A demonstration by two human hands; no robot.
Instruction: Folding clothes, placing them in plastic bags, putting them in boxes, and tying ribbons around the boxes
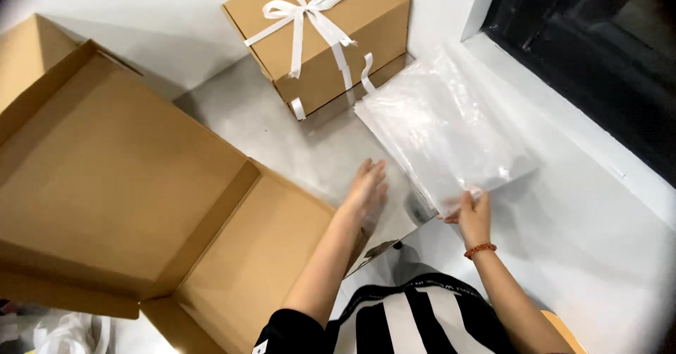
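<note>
Right grip (473, 216) pinching glossy plastic sheets (443, 132), left grip (366, 188) flat, fingers spread, beside open cardboard box (127, 185)

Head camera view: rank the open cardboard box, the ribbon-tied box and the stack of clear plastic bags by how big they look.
1. Open cardboard box, though nearest the camera.
2. Stack of clear plastic bags.
3. Ribbon-tied box. The last two look close.

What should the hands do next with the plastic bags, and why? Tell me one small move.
Probably bring the left hand across to steady the plastic bags. The right hand pinches only their near corner, so the stack hangs unsupported, while the left hand lies open and flat on the floor beside the open box, holding nothing.
</note>
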